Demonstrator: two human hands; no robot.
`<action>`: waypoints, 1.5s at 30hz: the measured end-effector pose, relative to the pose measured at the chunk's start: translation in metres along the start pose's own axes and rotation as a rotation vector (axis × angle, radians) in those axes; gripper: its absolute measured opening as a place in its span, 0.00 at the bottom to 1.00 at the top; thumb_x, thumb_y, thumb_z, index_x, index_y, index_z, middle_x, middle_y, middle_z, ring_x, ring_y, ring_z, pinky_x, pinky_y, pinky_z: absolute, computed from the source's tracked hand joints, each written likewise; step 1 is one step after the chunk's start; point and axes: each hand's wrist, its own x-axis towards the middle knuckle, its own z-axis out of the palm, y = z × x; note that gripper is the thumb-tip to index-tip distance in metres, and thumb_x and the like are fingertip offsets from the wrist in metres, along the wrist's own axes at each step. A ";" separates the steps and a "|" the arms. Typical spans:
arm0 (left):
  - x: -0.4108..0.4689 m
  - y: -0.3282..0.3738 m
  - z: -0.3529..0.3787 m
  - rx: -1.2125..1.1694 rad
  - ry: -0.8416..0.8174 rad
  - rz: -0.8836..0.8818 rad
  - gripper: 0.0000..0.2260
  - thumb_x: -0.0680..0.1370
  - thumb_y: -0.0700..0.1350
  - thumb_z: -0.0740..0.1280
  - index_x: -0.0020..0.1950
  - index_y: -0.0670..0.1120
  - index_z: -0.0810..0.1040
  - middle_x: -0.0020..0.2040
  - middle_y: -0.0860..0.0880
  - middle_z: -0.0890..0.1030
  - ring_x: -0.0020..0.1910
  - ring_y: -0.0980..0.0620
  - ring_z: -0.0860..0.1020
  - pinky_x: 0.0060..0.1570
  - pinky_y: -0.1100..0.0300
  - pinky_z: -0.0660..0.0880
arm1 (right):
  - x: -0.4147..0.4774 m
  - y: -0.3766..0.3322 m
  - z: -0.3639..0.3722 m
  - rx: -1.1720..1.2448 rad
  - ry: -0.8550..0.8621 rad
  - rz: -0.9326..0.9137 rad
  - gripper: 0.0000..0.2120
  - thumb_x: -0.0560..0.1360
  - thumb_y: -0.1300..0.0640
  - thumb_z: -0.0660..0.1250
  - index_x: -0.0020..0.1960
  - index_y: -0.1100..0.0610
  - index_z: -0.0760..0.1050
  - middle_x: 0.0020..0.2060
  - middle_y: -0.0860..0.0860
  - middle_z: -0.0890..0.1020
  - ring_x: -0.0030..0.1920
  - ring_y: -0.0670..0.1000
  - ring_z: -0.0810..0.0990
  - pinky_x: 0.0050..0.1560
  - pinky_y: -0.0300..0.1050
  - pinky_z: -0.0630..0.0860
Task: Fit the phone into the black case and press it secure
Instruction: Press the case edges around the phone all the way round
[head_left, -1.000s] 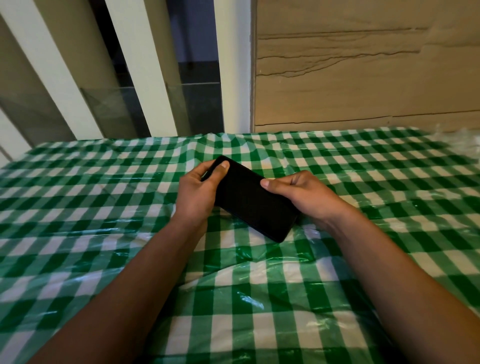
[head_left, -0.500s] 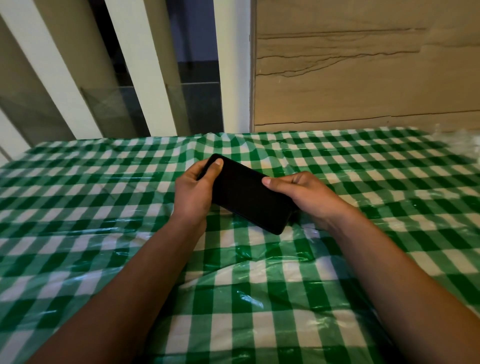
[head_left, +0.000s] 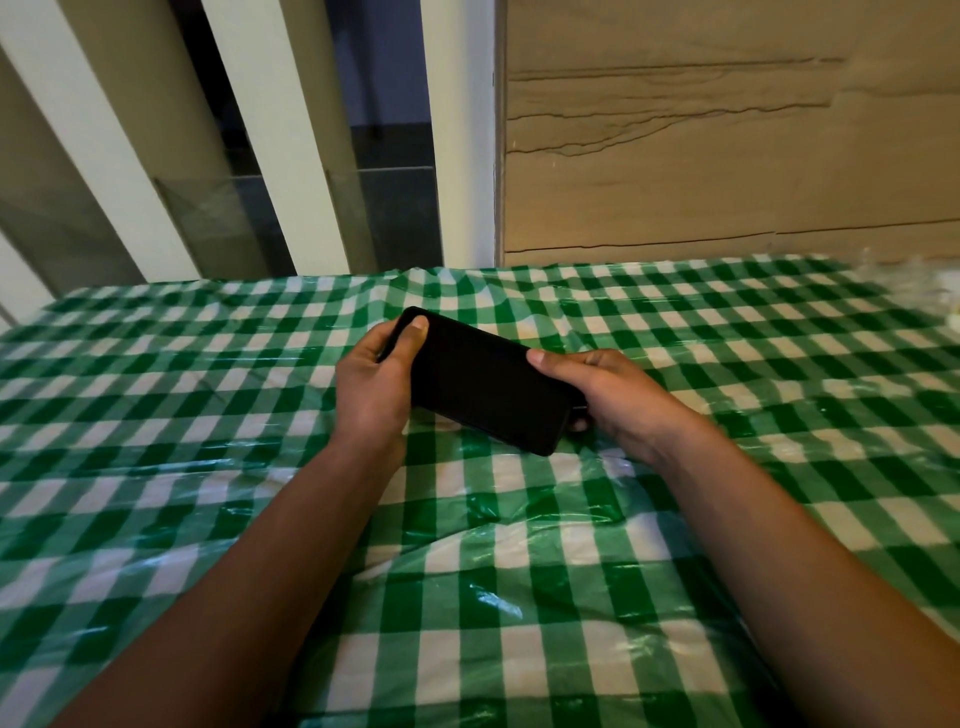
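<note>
A black phone (head_left: 483, 382) is held flat and slanted just above the table, its dark face up. I cannot tell the black case apart from the phone; only a thin dark rim shows along its near edge. My left hand (head_left: 371, 387) grips its far-left end with the thumb on the top corner. My right hand (head_left: 610, 397) grips the near-right end, thumb laid on the face, fingers curled beneath.
A green and white checked plastic tablecloth (head_left: 467, 597) covers the table, wrinkled and glossy. A tan wall (head_left: 727, 156) rises behind on the right, white slats with glass (head_left: 291, 156) on the left. Crumpled clear plastic (head_left: 914, 283) lies at the far right.
The phone has tipped from a raised tilt toward lying flatter, and its near corner has moved up and away. My left thumb has slid toward the top corner.
</note>
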 end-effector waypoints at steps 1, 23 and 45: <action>0.000 0.001 0.000 -0.005 0.009 -0.001 0.04 0.75 0.51 0.71 0.42 0.55 0.86 0.49 0.48 0.86 0.52 0.47 0.83 0.56 0.44 0.79 | 0.000 0.000 0.000 0.016 -0.004 0.000 0.15 0.66 0.38 0.71 0.36 0.51 0.85 0.27 0.45 0.81 0.30 0.45 0.76 0.26 0.37 0.68; -0.002 0.002 -0.001 -0.101 0.075 -0.078 0.11 0.77 0.48 0.69 0.57 0.47 0.82 0.55 0.46 0.84 0.56 0.48 0.81 0.60 0.45 0.77 | -0.002 -0.002 -0.001 0.133 0.070 0.012 0.19 0.74 0.47 0.69 0.52 0.63 0.81 0.44 0.58 0.84 0.45 0.56 0.80 0.35 0.43 0.73; -0.017 0.002 0.005 0.237 -0.424 -0.117 0.10 0.76 0.52 0.69 0.47 0.47 0.86 0.47 0.44 0.87 0.47 0.47 0.84 0.46 0.56 0.80 | 0.005 -0.003 -0.009 0.348 0.310 -0.022 0.08 0.77 0.52 0.66 0.48 0.55 0.81 0.43 0.52 0.87 0.47 0.50 0.85 0.47 0.48 0.82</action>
